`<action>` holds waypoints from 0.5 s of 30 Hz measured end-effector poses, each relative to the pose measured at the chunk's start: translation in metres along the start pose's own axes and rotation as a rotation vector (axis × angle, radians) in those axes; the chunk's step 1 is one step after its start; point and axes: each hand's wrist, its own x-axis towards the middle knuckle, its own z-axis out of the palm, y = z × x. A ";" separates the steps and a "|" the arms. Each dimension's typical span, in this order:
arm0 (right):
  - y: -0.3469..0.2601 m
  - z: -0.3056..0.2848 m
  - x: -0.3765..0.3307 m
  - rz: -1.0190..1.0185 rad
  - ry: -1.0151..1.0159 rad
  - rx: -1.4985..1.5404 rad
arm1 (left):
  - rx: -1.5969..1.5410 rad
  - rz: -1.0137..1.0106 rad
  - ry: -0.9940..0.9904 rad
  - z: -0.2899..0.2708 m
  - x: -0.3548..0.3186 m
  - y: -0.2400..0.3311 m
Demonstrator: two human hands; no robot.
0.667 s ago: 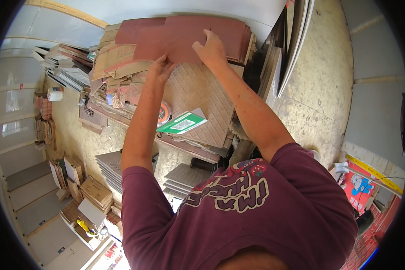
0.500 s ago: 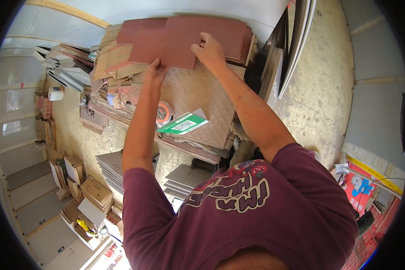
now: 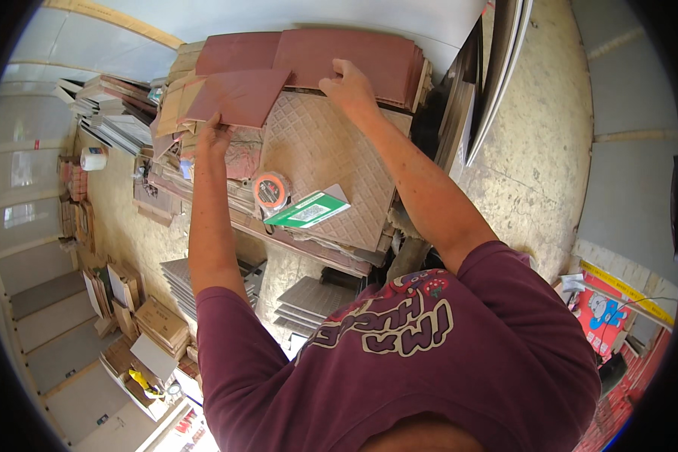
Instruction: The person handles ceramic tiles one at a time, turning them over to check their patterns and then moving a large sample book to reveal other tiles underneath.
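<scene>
My left hand grips the near edge of a thin reddish-brown tile, which is tilted above torn cardboard. Over a stack of like tiles, my right hand is bent with thumb and forefinger apart; nothing shows between them. Whether it touches the stack I cannot tell. Another reddish-brown tile lies at the back left. Closer to me is a brown tile with a diamond pattern. On it rest an orange-and-grey tape measure and a folded green-and-white card.
Dark panels lean at the right of the pile. Grey tiles are stacked low in front, with cardboard boxes at the lower left. A white roll and more stacked tiles stand left on the concrete floor.
My left hand has moved left and slightly nearer with the tile, baring more of the stack and the patterned tile. The tape measure has shifted slightly left. My right hand has barely moved.
</scene>
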 end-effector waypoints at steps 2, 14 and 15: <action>0.002 0.000 0.001 -0.010 0.000 0.008 | 0.017 -0.013 0.034 -0.001 0.003 0.009; -0.003 0.001 -0.002 0.017 -0.007 -0.037 | 0.064 0.023 0.147 0.010 0.015 0.036; -0.004 0.001 -0.002 0.019 -0.010 -0.039 | 0.060 0.024 0.146 0.008 0.018 0.036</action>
